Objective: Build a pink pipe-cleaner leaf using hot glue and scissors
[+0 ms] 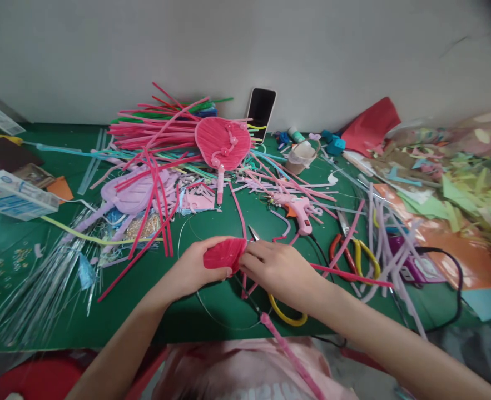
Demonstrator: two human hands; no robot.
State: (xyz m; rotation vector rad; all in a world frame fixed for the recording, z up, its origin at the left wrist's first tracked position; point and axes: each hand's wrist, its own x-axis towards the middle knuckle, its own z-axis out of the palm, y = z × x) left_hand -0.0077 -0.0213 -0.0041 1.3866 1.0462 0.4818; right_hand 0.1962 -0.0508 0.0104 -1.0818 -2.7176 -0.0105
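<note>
My left hand (197, 264) grips a deep pink panel of pipe cleaners (224, 254) laid side by side, thumb in front and fingers behind. At the panel's right edge, my right hand (272, 266) is closed in a pinch; its fingertips hide the exact spot. A thin wire hoop (212, 319) curves around and below both hands. Below my right hand, a pink wrapped handle (289, 355) slants towards my lap. Yellow-handled scissors (287, 318) lie partly under my right hand. Beyond the hands is a finished-looking pink round fan (216, 141) with beads and a handle.
A pink glue gun (301, 214) with a black cord lies right of centre, near red-handled pliers (341, 253). Pink pipe cleaners (145, 133), a lilac fan (130, 191) and silver strands (45, 294) spread leftward. A phone (262, 111) leans on the wall; paper scraps (466, 194) heap at right.
</note>
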